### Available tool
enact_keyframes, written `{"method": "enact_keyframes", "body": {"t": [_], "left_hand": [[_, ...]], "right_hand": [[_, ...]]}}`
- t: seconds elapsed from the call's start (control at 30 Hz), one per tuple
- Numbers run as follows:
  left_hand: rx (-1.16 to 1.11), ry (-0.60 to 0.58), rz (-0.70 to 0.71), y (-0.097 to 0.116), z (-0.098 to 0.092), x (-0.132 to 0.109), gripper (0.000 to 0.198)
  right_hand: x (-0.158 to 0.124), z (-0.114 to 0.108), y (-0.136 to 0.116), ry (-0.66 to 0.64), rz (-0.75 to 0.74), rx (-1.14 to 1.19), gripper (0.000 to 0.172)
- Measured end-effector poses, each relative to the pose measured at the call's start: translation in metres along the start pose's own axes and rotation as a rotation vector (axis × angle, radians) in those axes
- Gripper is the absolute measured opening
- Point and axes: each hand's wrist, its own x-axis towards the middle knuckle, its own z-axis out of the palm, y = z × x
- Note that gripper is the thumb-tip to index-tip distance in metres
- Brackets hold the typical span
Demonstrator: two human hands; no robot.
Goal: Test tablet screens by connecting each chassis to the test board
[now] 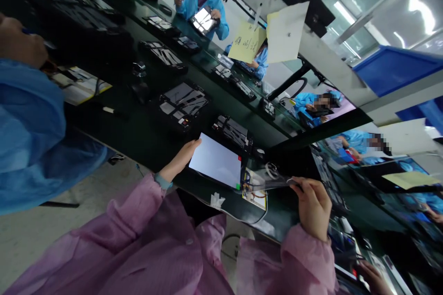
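My left hand (182, 159), in a pink sleeve, holds the left edge of a flat pale blue-grey panel (216, 162) with small red and green tabs on its right side. My right hand (311, 205) is closed in a pinch on a clear film (270, 179) that stretches from the panel's right edge toward it. Under the film lies a small board with orange wiring (254, 193). Both hands hover over the near edge of a dark green workbench (145, 133).
Several dark trays with opened tablet parts (183, 103) line the bench. A person in a blue coat (31, 133) stands close at left. Other blue-coated workers (204, 4) sit across. Yellow paper sheets (247, 41) hang from an overhead rail; a blue bin (398, 69) is at right.
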Motion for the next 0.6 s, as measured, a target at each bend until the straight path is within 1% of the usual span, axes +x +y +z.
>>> {"method": "enact_keyframes", "body": {"t": [0.13, 0.2, 0.27, 0.33, 0.43, 0.47, 0.5, 0.53, 0.6], "left_hand": [[-0.096, -0.070, -0.076, 0.002, 0.000, 0.000, 0.061], [-0.124, -0.085, -0.096, 0.002, 0.000, 0.001, 0.060], [-0.126, -0.078, -0.103, 0.002, 0.001, 0.002, 0.061], [-0.125, -0.063, -0.116, 0.003, 0.001, 0.002, 0.061], [-0.121, -0.058, -0.166, 0.007, 0.002, -0.001, 0.061], [-0.116, -0.056, -0.180, 0.008, 0.002, -0.002, 0.062], [-0.107, -0.048, -0.190, 0.010, 0.003, -0.004, 0.062], [-0.095, -0.032, -0.195, 0.010, 0.003, -0.005, 0.062], [-0.071, 0.010, -0.212, 0.011, 0.003, -0.007, 0.063]], "right_hand": [[0.002, 0.019, -0.011, -0.026, -0.048, -0.002, 0.014], [0.003, 0.034, -0.014, -0.069, -0.062, -0.019, 0.014], [0.005, 0.055, -0.016, -0.118, -0.074, -0.037, 0.013], [0.007, 0.079, -0.015, -0.195, -0.078, -0.065, 0.014], [0.005, 0.109, -0.008, -0.389, -0.115, -0.139, 0.019], [0.001, 0.114, -0.002, -0.441, -0.157, -0.185, 0.023], [-0.005, 0.115, 0.006, -0.466, -0.209, -0.250, 0.026], [-0.012, 0.112, 0.014, -0.460, -0.264, -0.330, 0.028], [-0.035, 0.099, 0.036, -0.388, -0.352, -0.505, 0.027]]}}
